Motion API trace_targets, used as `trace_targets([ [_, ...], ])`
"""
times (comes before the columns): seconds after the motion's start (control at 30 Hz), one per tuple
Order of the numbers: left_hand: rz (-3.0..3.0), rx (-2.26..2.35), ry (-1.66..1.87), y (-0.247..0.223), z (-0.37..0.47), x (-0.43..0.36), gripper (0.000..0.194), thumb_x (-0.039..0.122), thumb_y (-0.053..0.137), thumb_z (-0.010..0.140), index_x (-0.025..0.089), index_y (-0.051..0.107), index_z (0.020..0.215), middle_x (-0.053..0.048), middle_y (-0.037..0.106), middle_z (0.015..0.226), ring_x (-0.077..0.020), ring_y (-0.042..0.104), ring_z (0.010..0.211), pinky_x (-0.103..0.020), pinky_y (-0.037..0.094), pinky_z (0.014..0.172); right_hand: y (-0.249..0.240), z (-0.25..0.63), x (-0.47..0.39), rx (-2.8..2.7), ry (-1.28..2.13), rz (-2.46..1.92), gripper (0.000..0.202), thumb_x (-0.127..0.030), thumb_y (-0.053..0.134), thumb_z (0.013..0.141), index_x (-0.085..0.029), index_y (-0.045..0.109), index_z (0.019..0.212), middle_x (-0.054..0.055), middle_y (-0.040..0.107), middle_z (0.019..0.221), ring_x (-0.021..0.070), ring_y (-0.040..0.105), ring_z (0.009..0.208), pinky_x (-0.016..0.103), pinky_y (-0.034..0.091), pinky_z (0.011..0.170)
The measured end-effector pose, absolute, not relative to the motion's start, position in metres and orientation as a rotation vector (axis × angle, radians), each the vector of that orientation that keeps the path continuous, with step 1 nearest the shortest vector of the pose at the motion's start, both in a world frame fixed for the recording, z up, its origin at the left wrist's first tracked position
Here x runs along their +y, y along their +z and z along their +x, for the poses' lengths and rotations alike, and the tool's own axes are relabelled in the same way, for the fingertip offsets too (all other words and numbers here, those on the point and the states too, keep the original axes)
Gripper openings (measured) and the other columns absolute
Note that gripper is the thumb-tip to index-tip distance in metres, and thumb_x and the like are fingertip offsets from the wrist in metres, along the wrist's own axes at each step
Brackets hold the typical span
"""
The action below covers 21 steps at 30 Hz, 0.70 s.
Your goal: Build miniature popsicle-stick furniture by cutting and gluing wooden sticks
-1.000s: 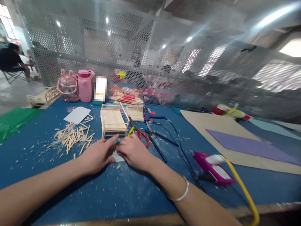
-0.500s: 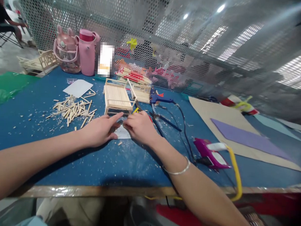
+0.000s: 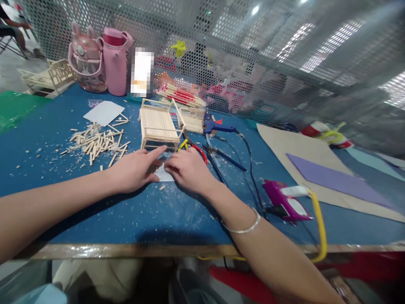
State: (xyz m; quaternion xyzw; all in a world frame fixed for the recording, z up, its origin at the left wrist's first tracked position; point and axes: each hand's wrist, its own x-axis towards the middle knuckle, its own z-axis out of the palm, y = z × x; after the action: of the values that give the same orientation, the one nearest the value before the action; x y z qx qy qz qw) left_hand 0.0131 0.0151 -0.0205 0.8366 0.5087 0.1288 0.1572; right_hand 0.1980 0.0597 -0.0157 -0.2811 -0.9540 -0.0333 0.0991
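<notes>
Both bare hands meet over a small white sheet [image 3: 165,174] on the blue table. My left hand [image 3: 135,168] lies at its left edge, index finger stretched forward and thumb apart. Over the sheet's right side, my right hand [image 3: 190,168] has its fingers curled into a pinch; whatever sits in them is hidden. Just beyond the hands stands a small slatted frame of wooden sticks [image 3: 159,125], like a miniature bed. Pliers with a red handle [image 3: 201,153] lie partly behind my right hand. Left of the frame is a heap of cut stick pieces [image 3: 98,145].
A blue glue gun [image 3: 221,128] with a black cable lies right of the frame, near dark-blue-handled pliers [image 3: 227,158]. Farther right are a purple device [image 3: 285,203] and a purple sheet [image 3: 334,181]. Pink bottles [image 3: 115,64] stand at the back before a perforated metal screen [image 3: 167,17].
The camera view has shifted slightly, and more of the red plier handle shows. Both hands keep nearly the same pose over the white sheet.
</notes>
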Motion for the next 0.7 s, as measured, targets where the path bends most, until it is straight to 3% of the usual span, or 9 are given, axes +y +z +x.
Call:
trace_targets([
  [0.3, 2.394, 1.431, 0.367, -0.021, 0.012, 0.016, 0.073, 0.033, 0.055, 0.084, 0.011, 0.020, 0.144, -0.010, 0.064, 0.120, -0.0280, 0.050, 0.113, -0.038, 0.042, 0.088, -0.009, 0.212, 0.063, -2.931, 0.185, -0.598, 0.017, -0.020, 0.053, 0.086, -0.018, 0.068, 0.079, 0.002, 0.064, 0.074, 0.0143, 0.052, 0.074, 0.029, 0.024, 0.069],
  [0.7, 2.405, 1.428, 0.406, -0.022, 0.012, 0.016, 0.072, 0.033, 0.055, 0.083, 0.011, 0.022, 0.144, -0.009, 0.065, 0.119, -0.0282, 0.051, 0.108, -0.037, 0.042, 0.085, -0.010, 0.209, 0.059, -2.911, 0.073, -0.526, 0.018, -0.022, 0.053, 0.087, -0.019, 0.069, 0.080, 0.003, 0.065, 0.078, 0.0162, 0.048, 0.079, 0.031, 0.023, 0.071],
])
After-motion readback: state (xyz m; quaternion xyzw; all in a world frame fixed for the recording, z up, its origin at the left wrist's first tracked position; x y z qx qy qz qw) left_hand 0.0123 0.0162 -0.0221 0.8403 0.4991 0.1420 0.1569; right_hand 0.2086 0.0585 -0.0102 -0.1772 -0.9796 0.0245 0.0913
